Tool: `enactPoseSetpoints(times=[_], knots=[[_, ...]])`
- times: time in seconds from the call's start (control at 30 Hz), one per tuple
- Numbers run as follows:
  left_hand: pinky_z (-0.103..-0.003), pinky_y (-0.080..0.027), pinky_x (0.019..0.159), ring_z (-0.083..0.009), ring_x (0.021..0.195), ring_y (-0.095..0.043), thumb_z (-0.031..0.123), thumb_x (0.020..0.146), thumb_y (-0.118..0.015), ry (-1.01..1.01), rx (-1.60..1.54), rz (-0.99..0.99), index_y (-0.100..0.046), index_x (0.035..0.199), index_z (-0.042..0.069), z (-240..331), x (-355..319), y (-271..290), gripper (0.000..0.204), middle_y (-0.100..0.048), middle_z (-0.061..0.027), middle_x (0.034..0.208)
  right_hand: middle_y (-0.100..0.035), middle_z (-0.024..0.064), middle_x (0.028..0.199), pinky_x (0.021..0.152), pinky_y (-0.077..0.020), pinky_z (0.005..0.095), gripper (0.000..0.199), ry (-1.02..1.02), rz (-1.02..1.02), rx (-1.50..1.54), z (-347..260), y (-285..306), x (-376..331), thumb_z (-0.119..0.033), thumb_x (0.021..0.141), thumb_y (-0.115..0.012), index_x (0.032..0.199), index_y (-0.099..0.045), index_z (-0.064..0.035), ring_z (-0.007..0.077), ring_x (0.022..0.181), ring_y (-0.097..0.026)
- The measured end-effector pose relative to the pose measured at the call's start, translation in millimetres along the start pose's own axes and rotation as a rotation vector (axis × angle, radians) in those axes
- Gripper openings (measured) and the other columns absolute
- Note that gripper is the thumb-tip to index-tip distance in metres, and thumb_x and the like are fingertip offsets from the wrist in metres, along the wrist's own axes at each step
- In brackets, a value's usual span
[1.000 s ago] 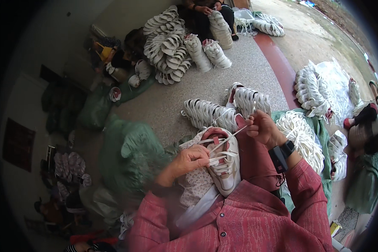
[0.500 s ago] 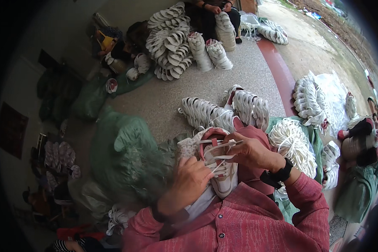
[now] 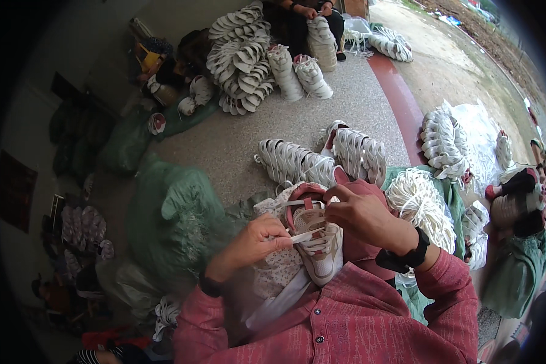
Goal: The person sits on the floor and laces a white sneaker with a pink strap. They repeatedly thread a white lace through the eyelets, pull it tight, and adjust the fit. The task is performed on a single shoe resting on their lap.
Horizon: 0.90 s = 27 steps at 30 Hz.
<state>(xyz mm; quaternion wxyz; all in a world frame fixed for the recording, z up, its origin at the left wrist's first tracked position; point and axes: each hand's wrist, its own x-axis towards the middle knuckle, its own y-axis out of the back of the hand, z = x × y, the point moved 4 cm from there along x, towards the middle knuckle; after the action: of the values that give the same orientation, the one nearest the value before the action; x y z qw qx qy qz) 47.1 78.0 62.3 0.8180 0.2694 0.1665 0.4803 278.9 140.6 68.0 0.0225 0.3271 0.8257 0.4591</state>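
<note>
**Lacing a sneaker on my lap**

I held a white and beige sneaker (image 3: 318, 246) on my lap, toe pointing toward me, its reddish lining open at twelve o'clock. My left hand (image 3: 258, 239) sat at nine o'clock of the shoe, its grip pinching a flat white lace (image 3: 303, 235) and drawing it sideways across the eyelets. My right hand (image 3: 364, 212), with a black wristband, rested at two o'clock over the tongue; its fingers were curled onto the upper rows, but I could not tell whether they pinched the other lace end or only steadied the shoe.

I judged the step to be threading, with several rows already crossed. The next move called for feeding the pinched tip through the next eyelet while the right hand kept the upper steady.

A heap of loose white laces (image 3: 421, 206) lay at three o'clock, just beside my knee. Rows of finished sneakers (image 3: 318, 161) stood on the speckled floor (image 3: 236, 142) at twelve o'clock, and a green sack (image 3: 173, 224) bulged at nine.
</note>
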Motion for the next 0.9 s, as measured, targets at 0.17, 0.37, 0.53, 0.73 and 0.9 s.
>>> enactPoseSetpoints(times=[0.17,0.37,0.53,0.73,0.9], knots=[[-0.036,-0.044,0.072,-0.0219,0.080,-0.055,0.015,0.084,-0.074,-0.055,0.291,0.182,-0.071,0.085,0.005,34.6,-12.6,-14.8,0.011,-0.061,-0.0040,0.076,-0.059,0.0085,0.103,0.070,-0.0524,0.0415,0.013,0.224,-0.094,-0.027,-1.3,-0.6,-2.0,-0.015,0.085,-0.066,0.095,-0.067,-0.0065,0.0297,0.083,-0.064],[-0.037,-0.046,0.075,-0.0260,0.083,-0.057,0.014,0.087,-0.070,-0.082,0.205,0.305,-0.070,0.089,0.003,42.9,-5.8,-15.9,0.012,-0.063,-0.0077,0.083,-0.068,0.0140,0.096,0.073,-0.0508,0.0342,0.030,-0.284,-0.053,0.359,38.9,12.2,-4.5,-0.028,0.095,-0.064,0.114,-0.067,-0.0055,0.0242,0.088,-0.067],[-0.038,-0.047,0.079,-0.0284,0.087,-0.058,0.020,0.093,-0.063,-0.027,0.209,0.364,-0.070,0.097,0.003,-1.7,29.4,-5.4,0.019,-0.066,-0.0101,0.091,-0.069,0.0161,0.090,0.075,-0.0500,0.0374,0.042,-0.350,0.005,0.478,67.3,-20.1,2.2,-0.040,0.098,-0.058,0.110,-0.065,-0.0006,0.0276,0.085,-0.068],[-0.037,-0.047,0.081,-0.0284,0.089,-0.060,0.023,0.092,-0.065,0.016,0.299,0.278,-0.070,0.098,0.003,-18.3,59.0,-17.3,0.021,-0.067,-0.0101,0.093,-0.068,0.0182,0.089,0.075,-0.0492,0.0362,0.044,-0.402,-0.070,0.458,102.8,-62.9,23.9,-0.041,0.097,-0.056,0.109,-0.064,0.0014,0.0239,0.086,-0.067],[-0.036,-0.046,0.083,-0.0264,0.087,-0.062,0.022,0.085,-0.073,0.124,-0.013,0.175,-0.069,0.091,0.006,-14.9,47.6,-21.6,0.018,-0.069,-0.0055,0.096,-0.070,0.0158,0.097,0.081,-0.0508,0.0329,0.038,-0.377,-0.048,0.669,90.3,-49.9,16.3,-0.021,0.086,-0.060,0.114,-0.062,0.0037,0.0175,0.093,-0.066]])
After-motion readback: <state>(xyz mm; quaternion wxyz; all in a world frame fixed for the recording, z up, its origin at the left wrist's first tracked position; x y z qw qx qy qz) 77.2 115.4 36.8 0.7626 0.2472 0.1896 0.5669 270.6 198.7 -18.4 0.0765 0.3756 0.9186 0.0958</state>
